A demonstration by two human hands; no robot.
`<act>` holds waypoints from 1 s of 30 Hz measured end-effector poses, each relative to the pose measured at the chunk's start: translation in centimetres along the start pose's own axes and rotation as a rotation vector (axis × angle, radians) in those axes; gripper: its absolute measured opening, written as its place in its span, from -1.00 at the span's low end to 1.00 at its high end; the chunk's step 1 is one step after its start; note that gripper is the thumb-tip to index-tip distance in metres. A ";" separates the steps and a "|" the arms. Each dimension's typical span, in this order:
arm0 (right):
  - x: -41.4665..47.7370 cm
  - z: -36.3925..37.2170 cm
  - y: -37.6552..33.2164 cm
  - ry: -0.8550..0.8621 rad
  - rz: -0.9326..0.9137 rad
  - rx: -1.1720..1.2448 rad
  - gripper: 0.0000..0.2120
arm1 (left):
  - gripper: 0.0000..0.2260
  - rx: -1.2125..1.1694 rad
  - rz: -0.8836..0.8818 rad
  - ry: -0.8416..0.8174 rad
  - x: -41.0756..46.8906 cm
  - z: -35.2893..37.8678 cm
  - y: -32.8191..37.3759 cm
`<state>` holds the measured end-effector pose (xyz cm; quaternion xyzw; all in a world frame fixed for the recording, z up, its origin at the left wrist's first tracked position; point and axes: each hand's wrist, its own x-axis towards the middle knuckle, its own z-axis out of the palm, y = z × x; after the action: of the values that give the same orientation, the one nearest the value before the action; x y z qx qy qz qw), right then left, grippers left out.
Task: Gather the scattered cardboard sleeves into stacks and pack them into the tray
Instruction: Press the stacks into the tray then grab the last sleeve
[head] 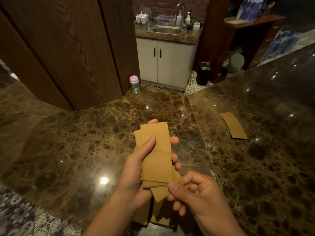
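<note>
Cardboard sleeves (156, 154) fanned in the left hand (136, 169), thumb clamped across them; right hand (192, 189) pinches their lower corner, above the marble table (85, 142); another stack (233, 127) lies well apart

Matt brown cardboard sleeves (156, 150) in the left hand (136, 169) — beneath both hands, glossy polished marble counter (68, 142); beyond them, grained wood panelling (68, 48).

I see tan-brown cardboard sleeves (156, 155) against a glossy tabletop (85, 133) of dark brown marble veined in gold. Farther back, a small jar (134, 84) is green with a pink lid, and the cabinet (164, 60) is off-white.
</note>
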<state>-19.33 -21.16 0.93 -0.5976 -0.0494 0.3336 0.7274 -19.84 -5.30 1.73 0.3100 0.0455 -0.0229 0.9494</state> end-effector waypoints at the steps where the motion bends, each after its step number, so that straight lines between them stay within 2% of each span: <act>1: 0.0 0.0 0.1 -0.012 0.000 -0.001 -0.44 | -0.67 -0.016 0.000 0.009 0.1 -0.1 0.1; 7: -1.0 -0.9 -0.3 -0.037 -0.029 -0.024 -0.47 | -0.76 -0.028 0.068 0.125 1.3 -0.8 1.2; 10: -1.7 -1.7 -1.2 -0.006 -0.064 -0.092 -0.60 | -0.80 -0.020 0.083 0.155 1.6 -1.2 1.8; 12: -2.1 -2.3 -1.5 -0.008 -0.047 -0.092 -0.62 | -0.79 -0.037 0.121 0.189 1.9 -1.5 2.5; 17: -2.6 -2.6 -1.6 0.081 -0.082 -0.053 -0.27 | -0.75 -0.049 0.162 0.260 2.2 -2.4 4.2; 20: -2.7 -2.3 -1.6 0.191 -0.127 -0.034 -0.23 | -0.76 0.011 0.158 0.277 1.9 -2.5 3.7; 21: -2.8 -2.3 -1.5 0.223 -0.152 -0.049 -0.29 | -0.76 0.030 0.167 0.287 1.8 -2.5 3.6; 22: -2.8 -2.0 -1.6 0.271 -0.173 -0.069 -0.43 | -0.77 0.052 0.178 0.301 1.7 -2.5 3.5; 24: -2.7 -1.9 -1.5 0.355 -0.267 -0.156 -0.85 | -0.77 0.108 0.185 0.336 1.5 -2.3 3.3; 26: -2.3 -2.2 -1.4 0.497 -0.421 -0.353 -0.81 | -0.74 0.162 0.155 0.341 1.2 -2.2 3.1; 27: -2.2 -2.4 -1.5 0.510 -0.508 -0.458 -0.83 | -0.72 0.180 0.127 0.320 1.0 -2.0 3.0; 29: -1.8 -2.5 -1.9 0.512 -0.550 -0.500 -0.83 | -0.69 0.209 0.052 0.259 0.5 -1.4 2.5; 30: -1.6 -2.5 -2.1 0.508 -0.529 -0.438 -0.80 | -0.68 0.240 0.025 0.237 0.2 -1.0 2.3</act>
<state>-18.55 -24.28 2.61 -0.7680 -0.0901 -0.0406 0.6328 -19.60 -2.89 2.23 0.4223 0.1503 0.0206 0.8937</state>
